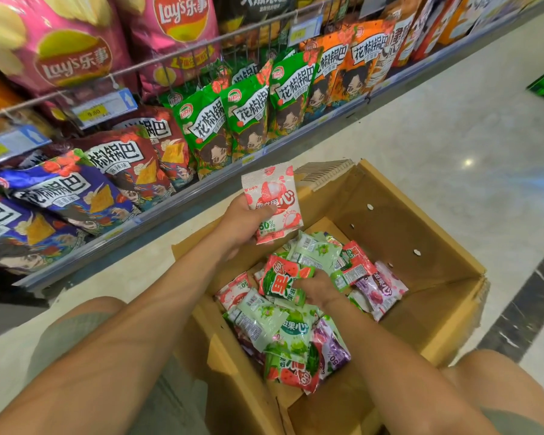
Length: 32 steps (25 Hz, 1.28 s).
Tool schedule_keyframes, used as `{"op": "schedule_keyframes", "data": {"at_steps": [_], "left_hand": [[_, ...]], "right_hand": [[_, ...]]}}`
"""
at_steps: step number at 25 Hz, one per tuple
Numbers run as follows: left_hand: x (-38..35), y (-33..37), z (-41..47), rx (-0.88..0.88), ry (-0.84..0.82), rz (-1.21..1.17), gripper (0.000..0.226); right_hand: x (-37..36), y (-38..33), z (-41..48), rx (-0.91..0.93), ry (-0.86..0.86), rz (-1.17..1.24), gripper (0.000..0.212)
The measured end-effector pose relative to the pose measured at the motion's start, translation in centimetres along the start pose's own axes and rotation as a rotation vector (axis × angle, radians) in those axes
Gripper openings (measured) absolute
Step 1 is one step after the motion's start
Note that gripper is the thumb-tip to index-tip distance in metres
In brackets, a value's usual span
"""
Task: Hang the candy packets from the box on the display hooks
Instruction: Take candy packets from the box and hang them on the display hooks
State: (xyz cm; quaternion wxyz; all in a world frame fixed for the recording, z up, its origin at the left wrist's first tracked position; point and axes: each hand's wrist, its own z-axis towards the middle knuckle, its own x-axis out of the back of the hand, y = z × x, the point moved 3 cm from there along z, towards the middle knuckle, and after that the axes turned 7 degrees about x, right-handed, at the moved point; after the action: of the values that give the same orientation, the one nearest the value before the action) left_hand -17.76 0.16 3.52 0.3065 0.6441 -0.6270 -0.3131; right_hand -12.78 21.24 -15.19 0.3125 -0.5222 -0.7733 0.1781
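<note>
Loose candy packets (296, 334) are heaped inside the open box (421, 246). A pink-white packet (272, 199) is held upright by the left hand (242, 224), thumb across its front, above the box's far left rim. A green-red packet (280, 282) is gripped by the right hand (319, 288), arm extended inside the box.

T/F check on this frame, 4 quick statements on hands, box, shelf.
1. The left hand holds a pink packet above the box. True.
2. The right hand is empty, outside the box. False: it is inside the box, gripping a green packet.
3. The box is taped shut. False: its flaps are open and loose packets lie inside.
4. Snack bags stand on the shelf behind the box. True.
</note>
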Motion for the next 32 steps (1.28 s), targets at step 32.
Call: {"op": "schedule_keyframes", "data": {"at_steps": [32], "left_hand": [[6.4, 50.9, -51.6, -0.228, 0.194, 0.111, 0.02]], "right_hand": [[25.5, -53.6, -60.1, 0.641, -0.161, 0.133, 0.057]]}}
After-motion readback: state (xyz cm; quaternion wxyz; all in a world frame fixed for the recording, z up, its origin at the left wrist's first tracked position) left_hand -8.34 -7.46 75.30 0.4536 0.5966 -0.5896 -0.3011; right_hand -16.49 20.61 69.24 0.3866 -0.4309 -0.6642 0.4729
